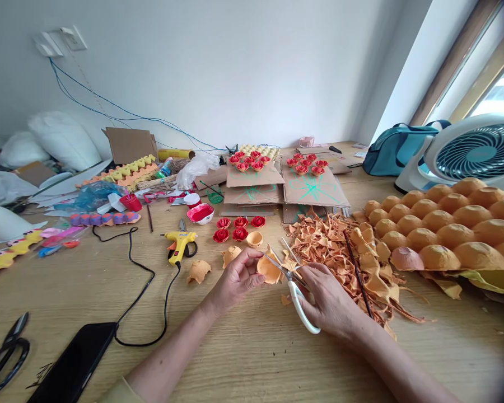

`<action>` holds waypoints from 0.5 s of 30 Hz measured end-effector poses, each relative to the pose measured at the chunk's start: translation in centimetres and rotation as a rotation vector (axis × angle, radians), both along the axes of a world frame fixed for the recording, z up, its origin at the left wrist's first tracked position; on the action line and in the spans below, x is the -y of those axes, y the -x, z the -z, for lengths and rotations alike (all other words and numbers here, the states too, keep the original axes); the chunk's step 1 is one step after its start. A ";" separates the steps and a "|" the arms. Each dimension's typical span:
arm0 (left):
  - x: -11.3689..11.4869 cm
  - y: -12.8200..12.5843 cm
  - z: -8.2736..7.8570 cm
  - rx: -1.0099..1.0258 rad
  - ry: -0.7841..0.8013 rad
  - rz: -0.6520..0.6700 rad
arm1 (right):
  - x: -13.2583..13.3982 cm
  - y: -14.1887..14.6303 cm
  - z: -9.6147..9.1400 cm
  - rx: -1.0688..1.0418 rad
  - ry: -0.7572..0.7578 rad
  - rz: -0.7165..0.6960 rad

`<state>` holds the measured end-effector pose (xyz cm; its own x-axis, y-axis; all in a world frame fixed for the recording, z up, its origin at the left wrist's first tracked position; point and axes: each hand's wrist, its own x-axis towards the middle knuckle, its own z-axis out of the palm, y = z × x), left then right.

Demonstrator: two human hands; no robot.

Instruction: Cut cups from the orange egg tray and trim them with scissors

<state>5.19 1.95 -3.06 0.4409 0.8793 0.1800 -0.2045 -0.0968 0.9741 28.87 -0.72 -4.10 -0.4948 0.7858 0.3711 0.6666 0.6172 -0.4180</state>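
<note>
Between the thumb and fingers of my left hand (240,274) is an orange egg-carton cup (269,272), its hollow side showing. My right hand (324,299) grips white-handled scissors (298,299), whose blades lie across the cup's rim. The fingers inside the handle loops are partly hidden. Just beyond the cup sits a trimmed, paler cup (254,239). Two ragged cut-out cups, one of them a loose orange cup (199,271), rest left of my left hand. Torn carton scraps (319,240) are heaped beside my right hand.
A yellow glue gun (180,245) with a black cord lies left. Red paper roses (240,234) stand ahead, near cardboard sheets (315,193). At right are an egg tray (441,224) and a fan (474,151). A black phone (73,364) and black scissors (4,355) lie front left.
</note>
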 end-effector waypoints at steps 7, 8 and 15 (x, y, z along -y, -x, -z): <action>0.0 0.2 -0.6 0.030 0.015 0.006 | 0.0 0.0 0.0 -0.045 0.030 -0.043; 0.0 0.2 -0.6 0.040 0.024 0.005 | 0.0 0.0 -0.1 -0.055 0.029 -0.048; 0.1 0.3 -0.6 0.108 0.135 -0.015 | 0.4 0.1 -0.5 -0.022 0.051 -0.044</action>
<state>4.84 1.80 -2.47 0.4118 0.9051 0.1056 -0.3078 0.0290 0.9510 28.78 -1.11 -3.56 -0.5219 0.7814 0.3422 0.6294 0.6235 -0.4639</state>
